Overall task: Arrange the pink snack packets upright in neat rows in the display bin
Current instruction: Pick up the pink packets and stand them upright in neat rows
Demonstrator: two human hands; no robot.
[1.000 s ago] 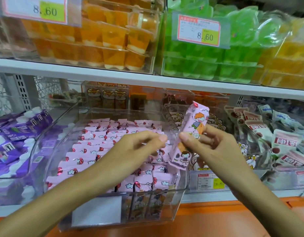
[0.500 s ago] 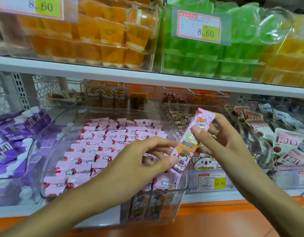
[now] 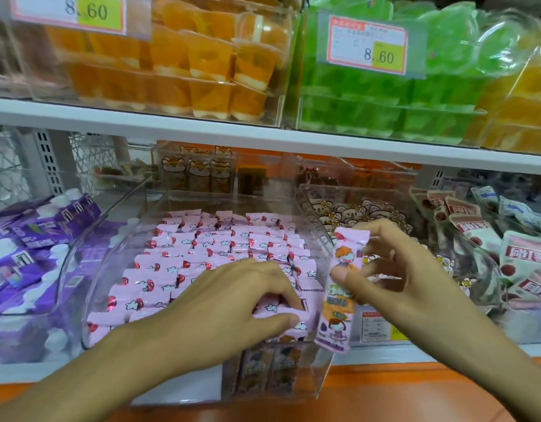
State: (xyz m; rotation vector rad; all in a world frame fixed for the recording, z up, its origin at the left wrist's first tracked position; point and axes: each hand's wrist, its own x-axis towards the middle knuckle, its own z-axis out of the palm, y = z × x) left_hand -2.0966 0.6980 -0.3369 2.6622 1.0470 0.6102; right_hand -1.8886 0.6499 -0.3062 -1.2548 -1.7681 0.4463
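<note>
From my seat, at nine o'clock the purple pouches [image 3: 28, 248] sit in their own clear tub, just beside the display bin [image 3: 312, 373], so there is no spare room on that side. The pink snack packets [image 3: 208, 248] fill the bin in upright rows almost wall to wall. My left hand [image 3: 229, 303] rests at the front-right corner, fingers curled down among the packet tops and thumb pressed against the nearest one; I cannot tell whether it grips any. If it shifts carelessly, I judge the front row could topple like dominoes. At three o'clock of it, my right hand [image 3: 394, 278] pinches a single tall packet [image 3: 339, 287] between thumb and fingertips, upright, over the bin's right wall. That wall is the hazard: the packet's lower edge could catch on the rim and slip from a light pinch onto the orange counter [image 3: 385, 391]. The only open slot seems to be under my left fingers; further right the bear packets [image 3: 360, 214] crowd close
</note>
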